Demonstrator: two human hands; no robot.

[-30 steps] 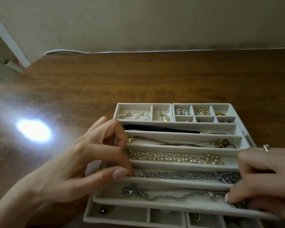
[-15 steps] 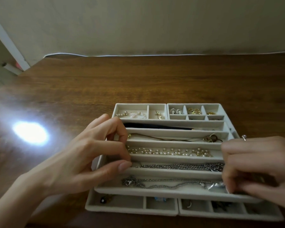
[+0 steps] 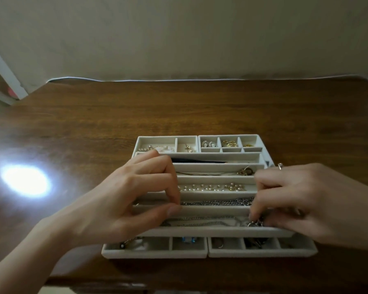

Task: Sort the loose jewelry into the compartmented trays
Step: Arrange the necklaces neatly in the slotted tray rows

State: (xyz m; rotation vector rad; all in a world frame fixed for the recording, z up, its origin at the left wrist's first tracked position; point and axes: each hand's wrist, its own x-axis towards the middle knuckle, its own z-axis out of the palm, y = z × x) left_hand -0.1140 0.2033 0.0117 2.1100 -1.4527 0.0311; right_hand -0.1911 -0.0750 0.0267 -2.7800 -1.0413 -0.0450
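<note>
Status: near the end, I judge. Every piece of jewelry I can see is already in a tray.

- Long tray (image 3: 210,231) sits on top, mid-stack, with all five slots filled. From 12 to 6 o'clock: black piece (image 3: 200,161), gold necklace (image 3: 210,173), pearl strand (image 3: 210,187), upper silver chain (image 3: 217,202), lower silver chain (image 3: 200,218).
- Far-left tray (image 3: 157,137) and far-right tray (image 3: 229,135), at 12 o'clock: pearls, a small pendant, earrings, gold bits.
- Near-left tray (image 3: 155,254) and near-right tray (image 3: 261,253), at 6 o'clock, half under the long tray: a blue stone (image 3: 187,240), plus dark bits I can't identify.

Grip:
- Left hand (image 3: 132,200), at 9 o'clock: narrow grip. Thumb and forefinger pinch the left end of the upper silver chain.
- Right hand (image 3: 310,200), at 3 o'clock: fingers curled down, narrow grip. It pinches the clasp end of the lower silver chain at the right end of its slot.
- Ring (image 3: 280,165) is worn on the right hand, so I don't count it as part of the sort.

Left to do, as I read it: lay both chains flat in their slots and let go. The lower one lies doubled.

Labels: none. The trays are plain and pale, with no brand or writing I can read. The tabletop (image 3: 179,113) has bare wood grain and a bright glare spot (image 3: 26,180) at 9 o'clock.
</note>
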